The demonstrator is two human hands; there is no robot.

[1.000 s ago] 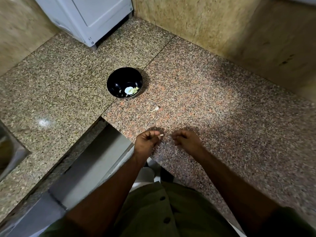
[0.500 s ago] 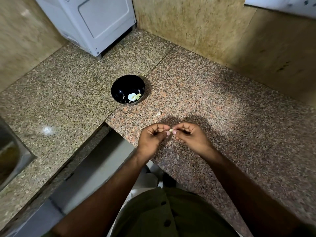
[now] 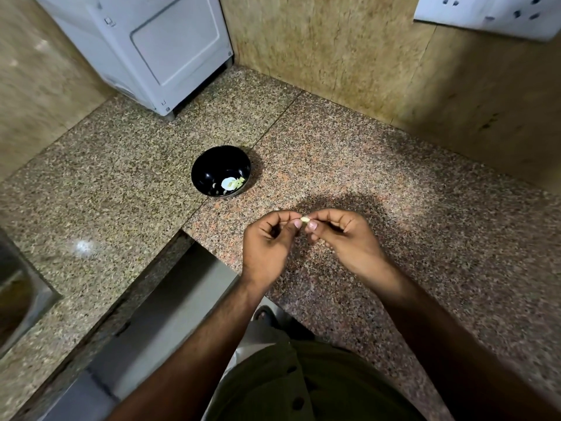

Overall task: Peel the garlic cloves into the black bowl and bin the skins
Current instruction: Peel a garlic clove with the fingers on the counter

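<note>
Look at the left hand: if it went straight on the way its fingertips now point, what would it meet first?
The left hand points right, at the garlic clove it pinches, and just past that the right hand, whose fingertips grip the same clove. So it would probably meet the right hand's fingers first.

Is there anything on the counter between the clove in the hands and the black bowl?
Nothing visible. The garlic clove is pinched between the left hand and right hand; only bare granite counter lies between it and the black bowl.
</note>
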